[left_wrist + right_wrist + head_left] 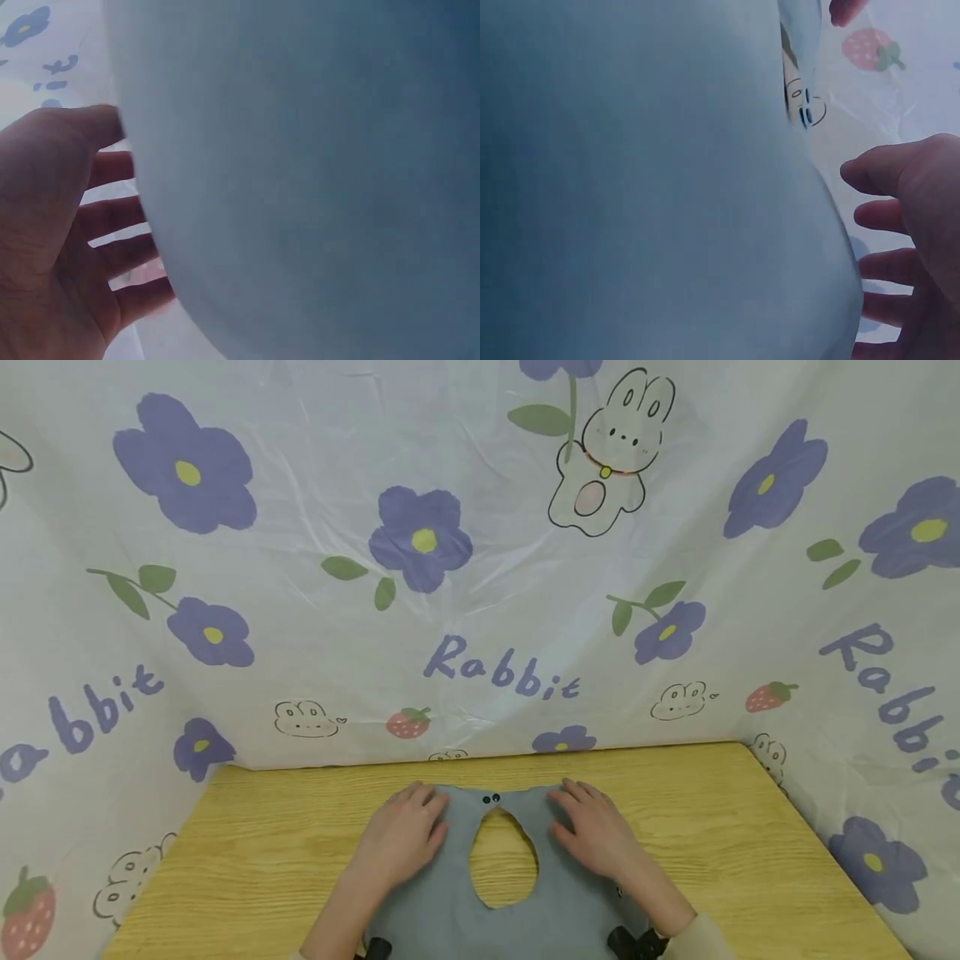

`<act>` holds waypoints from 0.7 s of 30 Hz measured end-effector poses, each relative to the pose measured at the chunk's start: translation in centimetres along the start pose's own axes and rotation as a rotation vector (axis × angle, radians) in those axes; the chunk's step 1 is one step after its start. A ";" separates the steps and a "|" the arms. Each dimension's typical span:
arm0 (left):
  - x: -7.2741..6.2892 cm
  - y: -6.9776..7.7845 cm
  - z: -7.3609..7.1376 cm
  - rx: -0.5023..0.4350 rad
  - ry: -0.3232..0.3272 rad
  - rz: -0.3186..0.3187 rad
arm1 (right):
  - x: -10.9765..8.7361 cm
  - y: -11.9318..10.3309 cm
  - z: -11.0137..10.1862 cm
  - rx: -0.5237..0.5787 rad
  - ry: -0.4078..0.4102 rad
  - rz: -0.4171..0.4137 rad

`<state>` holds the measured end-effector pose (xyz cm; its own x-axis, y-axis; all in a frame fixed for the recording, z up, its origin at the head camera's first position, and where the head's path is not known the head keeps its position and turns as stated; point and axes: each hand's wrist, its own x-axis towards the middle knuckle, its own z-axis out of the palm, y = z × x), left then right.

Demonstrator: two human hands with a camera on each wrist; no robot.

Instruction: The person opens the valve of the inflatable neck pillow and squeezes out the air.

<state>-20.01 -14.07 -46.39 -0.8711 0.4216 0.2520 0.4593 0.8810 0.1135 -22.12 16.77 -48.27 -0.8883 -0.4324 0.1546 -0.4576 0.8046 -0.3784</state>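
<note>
A grey-blue bib (442, 914) lies spread on the table, its rounded neck opening (504, 860) showing the wood beneath. Two small dark snap buttons (491, 799) sit side by side above that opening. At the bib's upper left, my left hand (405, 835) rests on the cloth with loosely bent fingers. My right hand (596, 831) lies likewise on the upper right part. In the left wrist view, the spread fingers (112, 217) reach the bib's edge and their tips are hidden behind it. The right wrist view has the fingers (889, 266) straight, beside and at the cloth's edge.
The wooden table (285, 835) extends on both sides of the bib. A white sheet (300, 627) printed with purple flowers and rabbits stands behind and at both sides. Black wrist-worn devices (633, 943) are visible near the bottom edge.
</note>
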 end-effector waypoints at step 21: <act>-0.8 0.5 0.5 -0.011 -0.104 -0.046 | 0.0 0.4 0.9 -0.032 -0.090 0.034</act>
<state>-19.22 -13.88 -46.99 -0.9042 0.4016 0.1452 0.4201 0.8976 0.1336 -22.23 16.74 -49.26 -0.8970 -0.4381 0.0588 -0.4293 0.8317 -0.3522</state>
